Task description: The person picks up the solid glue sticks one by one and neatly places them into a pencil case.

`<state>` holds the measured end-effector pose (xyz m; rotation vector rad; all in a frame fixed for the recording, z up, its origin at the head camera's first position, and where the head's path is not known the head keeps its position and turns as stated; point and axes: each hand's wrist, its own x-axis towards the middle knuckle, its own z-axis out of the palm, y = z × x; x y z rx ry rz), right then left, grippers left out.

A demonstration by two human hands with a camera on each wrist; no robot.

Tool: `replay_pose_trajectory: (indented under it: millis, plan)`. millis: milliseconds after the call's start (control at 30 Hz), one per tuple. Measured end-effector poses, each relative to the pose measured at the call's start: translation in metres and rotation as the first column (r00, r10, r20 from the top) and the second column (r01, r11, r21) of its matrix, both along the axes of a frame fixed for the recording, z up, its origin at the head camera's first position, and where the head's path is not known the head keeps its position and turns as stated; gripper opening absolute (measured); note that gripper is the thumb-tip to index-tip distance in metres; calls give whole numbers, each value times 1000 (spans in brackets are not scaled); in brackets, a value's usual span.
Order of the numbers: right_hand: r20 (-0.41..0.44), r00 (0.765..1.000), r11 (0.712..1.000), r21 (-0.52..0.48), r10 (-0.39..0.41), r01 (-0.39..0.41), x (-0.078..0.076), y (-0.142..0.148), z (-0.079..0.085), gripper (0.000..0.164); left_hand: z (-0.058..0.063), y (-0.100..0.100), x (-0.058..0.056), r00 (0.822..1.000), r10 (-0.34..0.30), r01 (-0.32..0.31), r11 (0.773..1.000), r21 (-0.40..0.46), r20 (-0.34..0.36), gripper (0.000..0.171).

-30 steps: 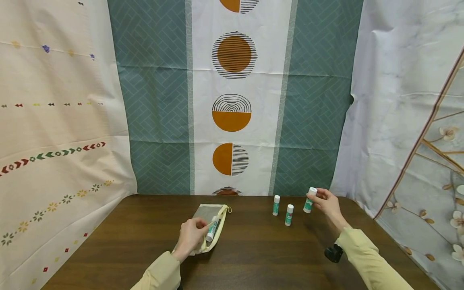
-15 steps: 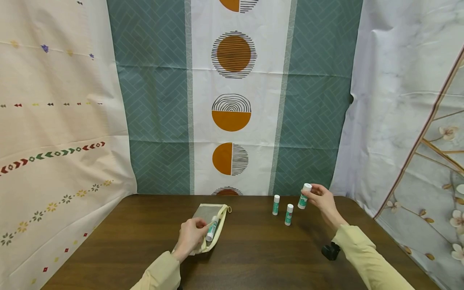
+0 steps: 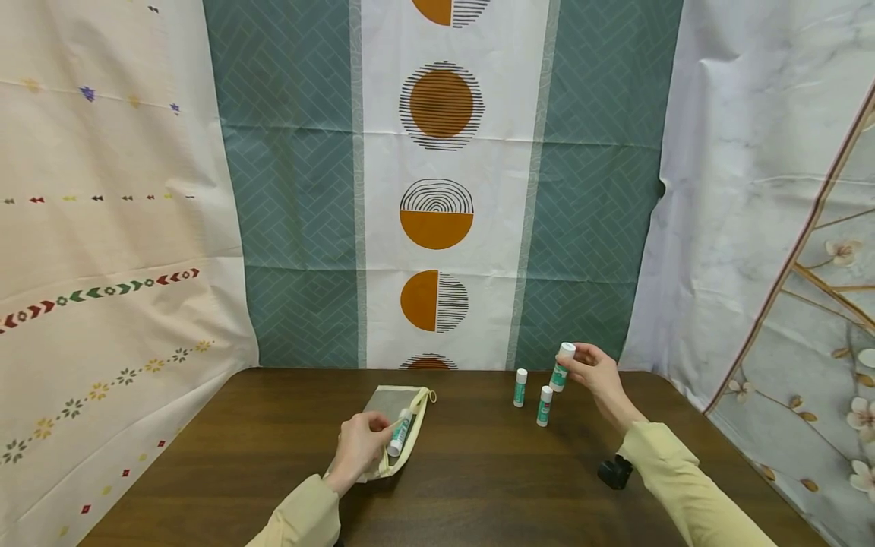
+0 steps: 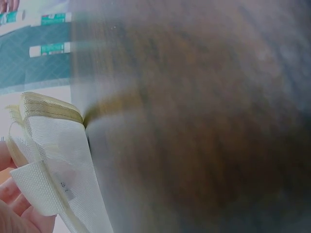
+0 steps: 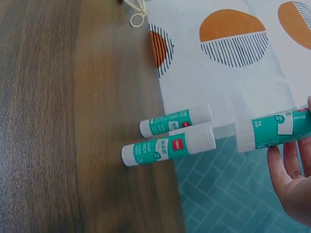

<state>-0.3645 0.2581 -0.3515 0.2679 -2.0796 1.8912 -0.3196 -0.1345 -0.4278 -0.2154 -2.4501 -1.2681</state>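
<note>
My left hand [image 3: 360,444] pinches the opened edge of a mesh zip pouch [image 3: 391,398] with cream trim; its weave fills the lower left of the left wrist view. Inside the pouch's mouth lies a white-and-green glue stick [image 3: 400,433]. Raised above the table, my right hand [image 3: 598,374] holds another glue stick [image 3: 562,369] near its white cap, slightly tilted. Two more glue sticks stand upright on the table, one farther back [image 3: 520,389] and one nearer [image 3: 544,406]. The right wrist view shows the held stick [image 5: 274,130] with its lower end beside their caps.
A dark brown wooden table [image 3: 465,486] lies under everything. Behind it hangs a teal and white curtain [image 3: 301,228] with orange circles. Patterned cloths hang at the left and right sides. A black wrist device [image 3: 615,472] sits under the right sleeve.
My right hand has carried its glue stick leftward and a little up, to just behind the nearer standing stick. The left hand and pouch have stayed in place.
</note>
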Motion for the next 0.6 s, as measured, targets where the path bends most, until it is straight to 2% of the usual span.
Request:
replay_pose_trajectory:
  millis: [67,133,167,233,300,367,400,500,600]
  plan:
    - [24,999,1000,18,-25,24,0,-3,2,50,-1,0,0,1000,6,-6,1000,-1,0,8]
    - [27,999,1000,22,-19,18,-5,-1,-1,49,-1,0,0,1000,15,-15,1000,-2,-1,8]
    - [21,1000,1000,18,-9,9,-10,2,-5,49,-1,0,0,1000,15,-15,1000,-6,-6,8]
    - [-42,998,998,-34,49,-50,-34,15,-24,41,-1,0,0,1000,19,-19,1000,-10,-12,8]
    - [-85,991,992,-69,100,-106,-50,23,-37,37,0,0,1,1000,21,-21,1000,-14,-13,8]
    - [-86,991,991,-76,105,-111,-53,22,-39,37,-1,0,1,1000,21,-22,999,-23,-18,8]
    - [-84,991,992,-70,102,-108,-51,19,-38,38,-1,0,1,1000,24,-24,999,-24,-15,8]
    - [-26,999,999,-5,36,-36,-22,-4,-14,44,-1,0,1,1000,25,-26,999,-35,-18,8]
    - [12,999,999,5,33,-33,-2,-20,4,43,0,0,1,999,26,-27,999,-37,-23,8]
